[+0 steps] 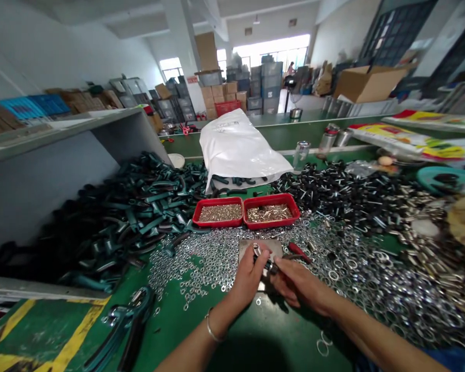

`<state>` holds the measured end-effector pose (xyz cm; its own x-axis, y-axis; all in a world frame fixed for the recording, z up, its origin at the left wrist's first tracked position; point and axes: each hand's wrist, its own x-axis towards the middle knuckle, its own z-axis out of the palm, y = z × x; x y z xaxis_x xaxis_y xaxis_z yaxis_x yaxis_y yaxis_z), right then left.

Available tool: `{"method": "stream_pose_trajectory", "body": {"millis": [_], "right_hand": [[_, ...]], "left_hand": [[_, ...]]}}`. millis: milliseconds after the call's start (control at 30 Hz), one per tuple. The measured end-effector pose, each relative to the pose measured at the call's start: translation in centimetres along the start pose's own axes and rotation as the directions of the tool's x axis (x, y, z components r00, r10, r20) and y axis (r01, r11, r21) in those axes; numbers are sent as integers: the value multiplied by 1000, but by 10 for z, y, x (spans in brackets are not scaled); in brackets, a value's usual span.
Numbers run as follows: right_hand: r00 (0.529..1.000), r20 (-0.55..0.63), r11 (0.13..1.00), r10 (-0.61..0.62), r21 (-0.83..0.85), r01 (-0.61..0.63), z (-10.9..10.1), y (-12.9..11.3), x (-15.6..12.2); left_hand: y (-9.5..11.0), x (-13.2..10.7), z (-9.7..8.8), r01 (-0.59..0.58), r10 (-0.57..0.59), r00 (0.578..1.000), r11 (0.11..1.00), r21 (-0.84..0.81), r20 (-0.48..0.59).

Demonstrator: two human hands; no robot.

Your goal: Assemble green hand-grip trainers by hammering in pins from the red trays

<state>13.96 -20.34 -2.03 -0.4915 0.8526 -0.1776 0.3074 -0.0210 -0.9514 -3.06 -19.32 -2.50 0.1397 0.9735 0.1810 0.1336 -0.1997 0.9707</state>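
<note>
My left hand [248, 272] and my right hand [300, 283] meet over a small metal plate [245, 246] in the middle of the bench. Between them is a dark-handled hand tool with a shiny metal head [270, 265], partly hidden by my fingers. My left thumb and fingers close around the metal head. The fingers of my right hand are wrapped about its dark part. A red-handled tool [299, 252] lies just beyond my right hand. At the lower left rests a pair of green-handled pruners [128, 325].
Two red trays [217, 224] of small metal pins stand past the plate. Small metal rings [213, 258] cover much of the green bench. Green handles [155, 201] are heaped left, black parts [333, 188] right. Behind lies a white bag [240, 147]; a grey shelf [127, 132] borders the left.
</note>
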Motion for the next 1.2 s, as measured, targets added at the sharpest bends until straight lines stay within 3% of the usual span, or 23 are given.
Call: {"method": "stream_pose_trajectory", "body": {"millis": [33, 67, 167, 200, 233, 333, 400, 467, 533, 567, 633, 700, 733, 767, 867, 900, 1000, 1033, 1100, 1167, 1200], "right_hand": [[996, 85, 997, 41, 56, -46, -1, 1, -1], [994, 96, 997, 50, 49, -55, -1, 2, -2], [984, -162, 990, -69, -130, 48, -3, 5, -4], [976, -197, 990, -88, -128, 63, -3, 7, -5], [981, -177, 995, -74, -83, 60, -2, 10, -6], [993, 113, 981, 36, 184, -56, -1, 16, -7], [988, 148, 958, 37, 276, -77, -1, 16, -7], [999, -42, 965, -16, 259, 26, -1, 14, -7], [962, -259, 975, -81, 182, 131, 2, 12, -7], [955, -286, 967, -71, 214, 136, 5, 12, -7], [989, -145, 909, 27, 416, 36, 10, 14, -8], [994, 63, 845, 90, 524, -110, 14, 18, -10], [992, 90, 862, 94, 492, -126, 14, 19, -11], [996, 41, 906, 82, 413, -91, 13, 20, -12], [981, -190, 986, -31, 153, 60, 6, 17, -10], [985, -167, 984, -38, 163, 66, 3, 15, -8], [994, 105, 934, -11, 355, -27, -4, 7, 1], [994, 111, 930, -24, 368, -19, -5, 5, 4], [991, -90, 964, -98, 238, 117, -6, 0, 12], [927, -312, 973, -207, 34, 228, -3, -4, 19], [911, -350, 972, -219, 8, 237, -1, -5, 22]], "left_hand": [[1, 0, 2, -40, 40, 999, 999, 19, -6], [0, 0, 3, -63, 63, 998, 997, 42, -11], [-2, 2, 7, 35, -34, 999, 997, 62, -17], [-3, 2, 8, 69, -67, 997, 996, 57, -25], [-4, 2, 9, 69, -67, 997, 996, 61, -31], [-3, 1, 11, -101, 98, 995, 983, 154, 26], [-2, 0, 12, -166, 153, 985, 965, 204, 78], [-2, -2, 14, -85, 80, 996, 975, 205, 33], [-4, -3, 17, 29, -12, 996, 980, 196, -85], [-5, -4, 17, 48, -21, 992, 977, 210, -127], [-6, -5, 17, -26, 55, 994, 959, 284, -96], [-7, -7, 15, -155, 154, 988, 928, 339, 30], [-8, -7, 15, -178, 164, 984, 923, 342, 69], [-8, -7, 15, -158, 144, 987, 929, 335, 67], [-10, -7, 15, -3, 36, 994, 952, 306, -102], [-10, -6, 15, -1, 43, 990, 951, 310, -131], [-6, -1, 12, -143, 172, 984, 922, 361, -50], [-5, 1, 11, -157, 181, 983, 919, 361, -35], [-4, 6, 9, -54, 90, 991, 945, 323, -97], [-5, 10, 8, 101, -40, 974, 959, 266, -225], [-6, 11, 7, 127, -54, 962, 957, 261, -267]]}}
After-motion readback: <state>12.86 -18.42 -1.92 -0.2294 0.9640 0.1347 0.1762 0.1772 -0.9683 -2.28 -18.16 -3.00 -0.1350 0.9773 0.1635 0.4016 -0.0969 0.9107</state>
